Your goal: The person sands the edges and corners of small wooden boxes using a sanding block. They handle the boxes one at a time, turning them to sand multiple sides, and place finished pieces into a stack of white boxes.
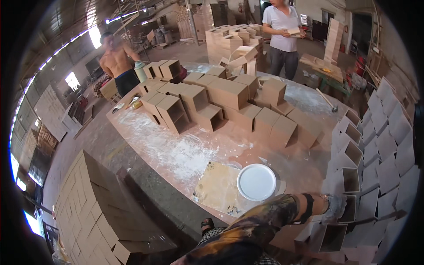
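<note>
In the head view, take the tub, its round top white, as the mark. It sits on a stained board, which lies on the counter. One hand reaches out to the right of the tub, well apart from it; I cannot tell which of the two it is. Its mottled sleeve comes up from the lower edge, nearer than the tub, and a dark band circles the arm short of the wrist. The hand looks greyish and blurred, at the open mouth of a box that lies right of the tub. It seems to touch that box, but how far the grip is closed, and whether it has hold of anything, I cannot tell. The box belongs to a wall of boxes right of the tub.

Beyond the tub, brown cartons stand in a heap, many with their mouths open. A hammer lies beyond the tub to the right, a green bottle far beyond it to the left. White powder is spread left of the tub, with a tall stack further left, off the counter. Far beyond the tub are two people, one in a white shirt holding a small piece.
</note>
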A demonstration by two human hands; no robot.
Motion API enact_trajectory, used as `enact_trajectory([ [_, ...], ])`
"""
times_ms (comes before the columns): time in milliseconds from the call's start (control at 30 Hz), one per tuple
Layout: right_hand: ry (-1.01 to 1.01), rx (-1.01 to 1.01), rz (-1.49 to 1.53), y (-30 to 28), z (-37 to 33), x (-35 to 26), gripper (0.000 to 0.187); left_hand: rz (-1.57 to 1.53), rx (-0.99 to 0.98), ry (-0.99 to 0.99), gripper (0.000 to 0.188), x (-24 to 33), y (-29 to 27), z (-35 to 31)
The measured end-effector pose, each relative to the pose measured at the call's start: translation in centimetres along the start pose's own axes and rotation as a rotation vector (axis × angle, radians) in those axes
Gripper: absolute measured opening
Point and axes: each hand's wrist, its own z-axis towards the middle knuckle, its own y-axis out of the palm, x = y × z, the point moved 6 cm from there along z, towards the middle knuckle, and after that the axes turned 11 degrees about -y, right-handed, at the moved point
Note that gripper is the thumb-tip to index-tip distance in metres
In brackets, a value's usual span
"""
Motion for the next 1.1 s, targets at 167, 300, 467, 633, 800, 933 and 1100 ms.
enact_trajectory([
  [167,-0.032,-0.043,-0.019,-0.1,1.4,-0.3,0.028,0.053,-0.008,-0.030,0.015,-2.4,2.9,1.5],
  [300,-0.014,-0.036,-0.041,-0.8,1.8,0.3,0.028,-0.003,0.047,-0.249,0.016,-4.0,-4.6,0.3],
  [467,-0.043,-0.071,-0.062,-0.5,1.5,-0.2,0.029,-0.232,0.178,-0.185,0.011,-6.5,-7.8,-1.2],
  [633,-0.037,-0.018,-0.074,-2.1,-0.3,1.7,0.030,-0.573,0.358,-0.437,0.015,-10.1,-13.9,-7.6],
  [800,-0.280,-0.105,-0.169,-0.7,-3.0,0.3,0.030,-2.251,0.580,-0.768,0.024,-11.8,-13.9,-19.7],
  [933,-0.502,-0.284,-0.357,-0.7,-5.7,-2.4,0.031,-2.594,0.591,-0.888,0.030,-8.6,-10.1,-22.0],
  [1100,-0.641,-0.200,-0.433,-2.1,-4.8,-10.7,0.025,-2.685,0.668,-1.031,0.037,-5.5,-6.7,-25.7],
])
